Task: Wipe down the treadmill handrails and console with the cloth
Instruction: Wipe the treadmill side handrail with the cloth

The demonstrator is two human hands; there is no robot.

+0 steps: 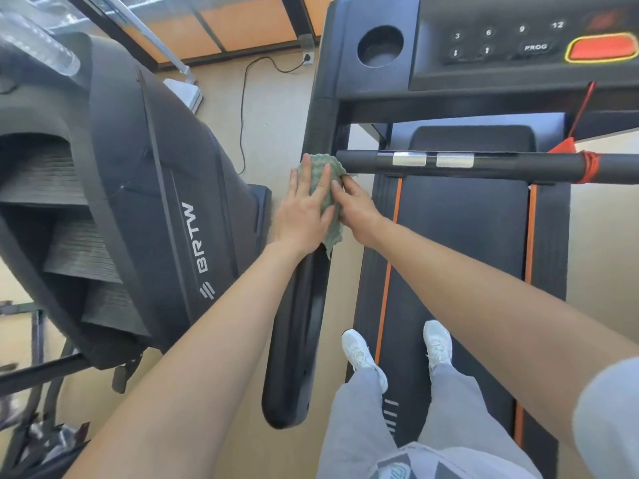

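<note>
A green waffle cloth (323, 174) lies draped over the treadmill's left handrail (297, 340), close to where the front crossbar (484, 164) meets it. My left hand (304, 210) presses flat on the cloth with straight fingers. My right hand (352, 205) holds the cloth's right side against the rail, fingers bent over its edge. Above sits the black console (518, 46) with number buttons, a red stop button (603, 48) and a round cup holder (380, 46).
I stand on the treadmill belt (460, 236) in white shoes. A large black stair-climber machine (138, 188) stands close on the left. A black cable (243, 108) runs over the floor to a wall socket. A red safety cord (584, 105) hangs from the console.
</note>
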